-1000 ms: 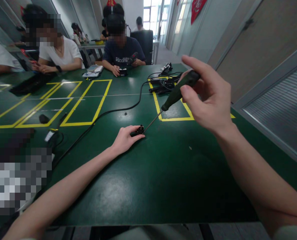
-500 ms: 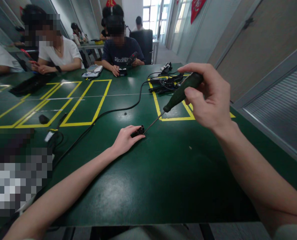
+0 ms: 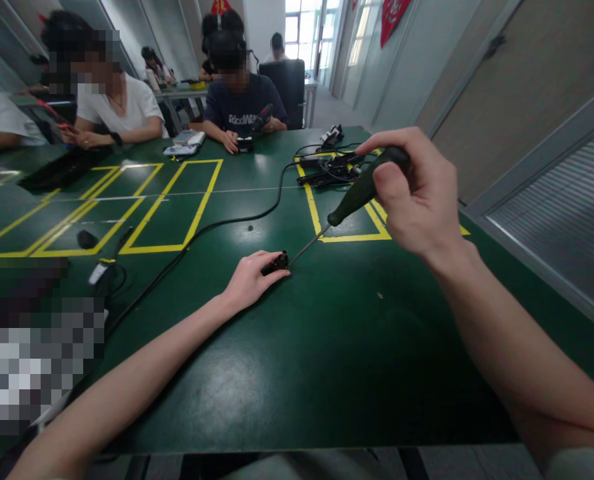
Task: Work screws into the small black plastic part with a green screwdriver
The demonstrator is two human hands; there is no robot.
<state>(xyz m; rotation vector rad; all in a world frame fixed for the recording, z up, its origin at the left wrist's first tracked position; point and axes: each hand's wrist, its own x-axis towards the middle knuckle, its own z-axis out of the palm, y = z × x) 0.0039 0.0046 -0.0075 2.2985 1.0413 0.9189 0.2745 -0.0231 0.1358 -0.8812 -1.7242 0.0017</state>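
My left hand [image 3: 251, 280] rests on the green table and grips a small black part [image 3: 275, 265] between thumb and fingers. Much of that part is hidden by the hand, so its kind is unclear. In my right hand [image 3: 419, 193] is a screwdriver [image 3: 359, 195] with a dark green handle, held slantwise. Its thin metal shaft runs down to the left, and the tip meets the right end of the black part. Whether a screw sits under the tip is too small to tell.
A black cable [image 3: 231, 220] crosses the table towards a pile of black parts [image 3: 329, 172] at the back. Yellow tape [image 3: 197, 213] marks rectangles on the tabletop. A small dark object [image 3: 87, 239] lies left. Across the table a co-worker [image 3: 244, 100] holds a power tool [image 3: 263, 119].
My right thumb and fingers have shifted around the screwdriver handle, while the tip stays at the black part. My left hand has not visibly moved.
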